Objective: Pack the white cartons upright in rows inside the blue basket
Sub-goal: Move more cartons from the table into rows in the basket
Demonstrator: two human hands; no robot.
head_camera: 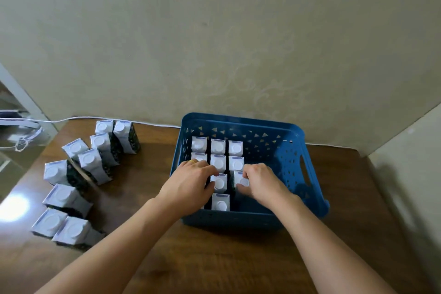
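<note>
- Cartons, white-topped with round caps, stood upright in rows inside the blue basket (293, 150), filling its 9 o'clock half; the half toward 3 o'clock showed bare floor.
- Wooden table (238, 258) carried the basket against a pale patterned wall (214, 31) at 12 o'clock.
- Basket rows: three cartons along the far wall, three more just behind them toward 6 o'clock, then partial rows nearer the person.
- Loose cartons (71, 186) waited in an uneven cluster on the table at 9 o'clock of the basket, well apart from both hands.
- Left hand (191, 184) reached over the basket's 9 o'clock wall, fingers curled down over cartons in the left column; the thumb lay beside the middle carton (219, 182), just touching its edge. Whether the fingers actually gripped anything could not be told.
- Right hand (260, 181) pinched the right-column carton (239, 180), fingertips above its top at 12 o'clock and thumb at its 6 o'clock edge.
- White cable (83, 118) ran along the table's far edge at the wall's foot.
</note>
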